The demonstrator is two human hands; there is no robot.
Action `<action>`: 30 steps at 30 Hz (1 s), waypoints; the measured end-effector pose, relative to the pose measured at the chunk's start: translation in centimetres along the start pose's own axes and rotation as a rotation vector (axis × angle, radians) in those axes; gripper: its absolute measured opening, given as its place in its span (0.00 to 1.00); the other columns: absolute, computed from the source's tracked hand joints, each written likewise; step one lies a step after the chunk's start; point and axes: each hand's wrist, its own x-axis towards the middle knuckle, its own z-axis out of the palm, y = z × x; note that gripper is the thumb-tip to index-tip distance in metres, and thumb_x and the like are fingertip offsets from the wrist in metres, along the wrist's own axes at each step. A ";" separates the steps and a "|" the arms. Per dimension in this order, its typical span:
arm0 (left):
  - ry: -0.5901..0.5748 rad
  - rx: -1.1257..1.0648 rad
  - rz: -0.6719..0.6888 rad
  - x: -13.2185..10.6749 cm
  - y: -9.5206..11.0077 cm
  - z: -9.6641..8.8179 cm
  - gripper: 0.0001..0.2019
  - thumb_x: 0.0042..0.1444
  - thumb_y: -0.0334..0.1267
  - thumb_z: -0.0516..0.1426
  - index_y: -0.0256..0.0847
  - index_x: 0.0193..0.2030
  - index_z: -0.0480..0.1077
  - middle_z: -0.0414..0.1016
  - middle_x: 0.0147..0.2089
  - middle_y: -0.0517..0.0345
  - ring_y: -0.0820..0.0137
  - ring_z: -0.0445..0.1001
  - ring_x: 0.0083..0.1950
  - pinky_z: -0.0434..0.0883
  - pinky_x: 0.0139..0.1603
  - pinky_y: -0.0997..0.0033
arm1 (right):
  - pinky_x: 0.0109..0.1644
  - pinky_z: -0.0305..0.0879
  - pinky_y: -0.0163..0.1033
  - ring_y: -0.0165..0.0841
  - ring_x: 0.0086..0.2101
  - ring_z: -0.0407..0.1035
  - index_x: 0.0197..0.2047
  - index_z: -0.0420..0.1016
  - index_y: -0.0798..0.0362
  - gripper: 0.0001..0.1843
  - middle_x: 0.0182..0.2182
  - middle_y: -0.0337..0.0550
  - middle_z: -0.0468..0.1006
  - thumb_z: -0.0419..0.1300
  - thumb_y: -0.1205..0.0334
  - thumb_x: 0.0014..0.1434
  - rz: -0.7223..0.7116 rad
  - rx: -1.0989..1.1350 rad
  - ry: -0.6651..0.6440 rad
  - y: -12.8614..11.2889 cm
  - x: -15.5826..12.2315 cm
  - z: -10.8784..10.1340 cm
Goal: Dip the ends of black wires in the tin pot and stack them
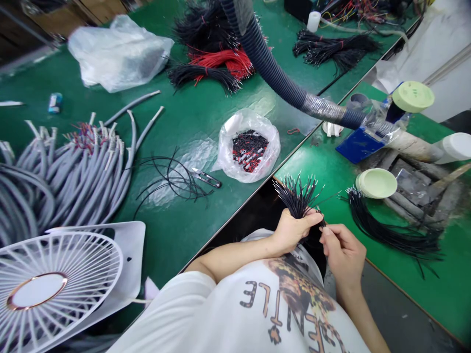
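Observation:
A bunch of black wires [296, 196] with bare silvery ends fans upward out of my left hand [292, 230], whose fingers are wrapped round it. Close by on the right, my right hand [342, 250] pinches a few black wire ends [321, 219] between thumb and fingertips, beside the left thumb. How many wires sit in that pinch is too small to tell. Another bundle of black wires [390, 230] lies on the green table to the right of my hands, its stripped ends pointing toward them.
A plastic bag of red and black clippings [250, 149], thread snips [206, 178] and loose black wire [165, 181] lie ahead. Grey cables [81, 171] and a white fan [62, 289] occupy the left. A ribbed hose [279, 78] crosses above, toward a grimy tray [412, 181] with green lids [377, 183].

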 end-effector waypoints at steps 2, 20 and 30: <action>-0.006 -0.003 0.021 0.1 -0.2 0.0 0.21 0.45 0.51 0.70 0.37 0.27 0.68 0.58 0.16 0.71 0.83 0.52 0.16 0.47 0.19 0.76 | 0.25 0.58 0.31 0.25 0.20 0.63 0.30 0.74 0.53 0.12 0.20 0.33 0.70 0.60 0.58 0.65 -0.001 -0.001 0.000 -0.1 0.0 0.0; -0.013 -0.143 -0.021 0.1 -0.6 0.5 0.21 0.45 0.49 0.71 0.34 0.37 0.75 0.56 0.13 0.73 0.82 0.48 0.13 0.44 0.16 0.76 | 0.30 0.61 0.32 0.27 0.25 0.65 0.32 0.78 0.53 0.10 0.24 0.35 0.74 0.63 0.57 0.62 -0.048 -0.175 0.138 -0.9 1.2 -2.8; -0.007 -0.114 -0.042 0.0 0.1 -0.4 0.20 0.44 0.47 0.72 0.33 0.37 0.77 0.55 0.13 0.73 0.83 0.48 0.14 0.44 0.18 0.77 | 0.29 0.54 0.36 0.29 0.24 0.61 0.29 0.78 0.55 0.17 0.21 0.38 0.69 0.62 0.49 0.57 0.042 -0.582 0.000 -3.8 8.8 -13.8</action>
